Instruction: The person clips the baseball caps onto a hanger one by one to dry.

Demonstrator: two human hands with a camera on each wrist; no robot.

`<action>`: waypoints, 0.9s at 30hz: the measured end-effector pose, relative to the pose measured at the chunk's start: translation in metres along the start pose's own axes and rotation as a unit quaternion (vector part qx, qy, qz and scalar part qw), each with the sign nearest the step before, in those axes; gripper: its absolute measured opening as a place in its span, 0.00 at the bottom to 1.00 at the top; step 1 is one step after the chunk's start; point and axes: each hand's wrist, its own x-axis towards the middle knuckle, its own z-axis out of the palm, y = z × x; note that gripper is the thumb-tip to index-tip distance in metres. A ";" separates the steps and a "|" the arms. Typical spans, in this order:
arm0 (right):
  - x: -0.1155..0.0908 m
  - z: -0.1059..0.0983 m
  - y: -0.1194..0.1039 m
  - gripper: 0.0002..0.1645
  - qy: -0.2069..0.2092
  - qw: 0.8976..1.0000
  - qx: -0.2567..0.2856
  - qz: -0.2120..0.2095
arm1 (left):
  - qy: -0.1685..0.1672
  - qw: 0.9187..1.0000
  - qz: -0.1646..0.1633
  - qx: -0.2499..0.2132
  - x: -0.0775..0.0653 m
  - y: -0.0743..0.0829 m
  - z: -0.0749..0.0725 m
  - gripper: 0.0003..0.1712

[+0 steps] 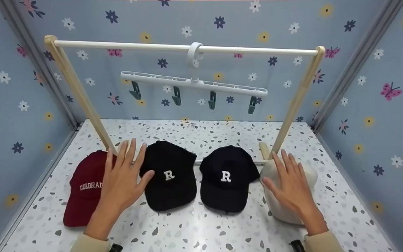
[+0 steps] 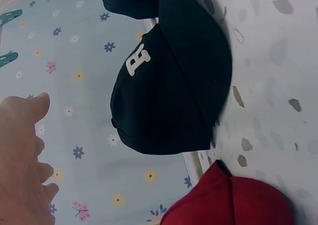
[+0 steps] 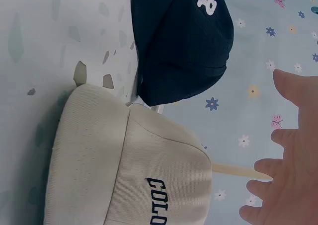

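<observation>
Across the table (image 1: pixel 194 232) run, left to right, a first cap (image 1: pixel 85 197), second cap (image 1: pixel 170 194), third cap (image 1: pixel 224 196) and fourth cap (image 1: pixel 275 208), along the lower bar (image 1: pixel 260 162) of a rack (image 1: pixel 80 91), with a clip hanger (image 1: pixel 194 83) hanging from its top rail (image 1: pixel 124 45) above them and the back wall (image 1: pixel 173 17) behind.

Lower left in the head view, the left grip (image 1: pixel 122 180) hides part of the red cap (image 1: pixel 84 201); the right wrist view's bottom edge cuts off the cream cap (image 3: pixel 89 155) after the letters COLO (image 3: pixel 159 201).
</observation>
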 end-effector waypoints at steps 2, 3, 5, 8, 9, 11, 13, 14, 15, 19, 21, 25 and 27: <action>0.003 -0.002 0.000 0.50 -0.003 1.000 0.006 -0.001 | -0.002 1.000 0.005 -0.003 0.005 0.003 0.001 0.45; 0.005 -0.002 0.000 0.50 -0.003 1.000 0.009 -0.002 | -0.003 1.000 0.007 -0.004 0.007 0.005 0.002 0.45; 0.009 -0.003 0.000 0.50 -0.001 1.000 0.018 -0.005 | -0.003 1.000 0.010 -0.006 0.011 0.009 0.003 0.45; 0.015 -0.003 -0.001 0.49 0.007 0.999 0.042 -0.012 | 0.002 1.000 0.018 -0.010 0.017 0.014 0.005 0.44; 0.017 -0.003 -0.001 0.49 0.007 0.998 0.053 -0.013 | 0.004 1.000 0.021 -0.013 0.019 0.016 0.005 0.44; 0.021 -0.002 -0.001 0.49 0.000 0.997 0.077 -0.011 | 0.003 0.999 0.024 -0.024 0.023 0.021 0.006 0.45; 0.025 -0.001 -0.001 0.48 -0.018 0.994 0.104 0.000 | -0.004 0.999 0.024 -0.038 0.027 0.026 0.006 0.44; 0.028 -0.001 -0.001 0.48 -0.027 0.993 0.119 0.006 | -0.008 0.999 0.023 -0.045 0.029 0.029 0.006 0.44; 0.031 0.000 -0.002 0.48 -0.037 0.990 0.133 0.012 | -0.011 0.998 0.022 -0.050 0.031 0.031 0.006 0.44; 0.044 0.003 -0.002 0.47 -0.057 0.982 0.178 0.023 | -0.018 0.997 0.021 -0.073 0.038 0.040 0.008 0.44; 0.050 0.005 -0.003 0.47 -0.060 0.980 0.189 0.023 | -0.011 0.996 0.024 -0.088 0.041 0.044 0.010 0.44; 0.061 0.009 -0.004 0.43 -0.059 0.975 0.211 0.025 | -0.007 0.992 0.027 -0.122 0.046 0.053 0.016 0.43; 0.066 0.012 -0.005 0.40 -0.056 0.973 0.224 0.021 | -0.012 0.990 0.027 -0.139 0.048 0.058 0.018 0.42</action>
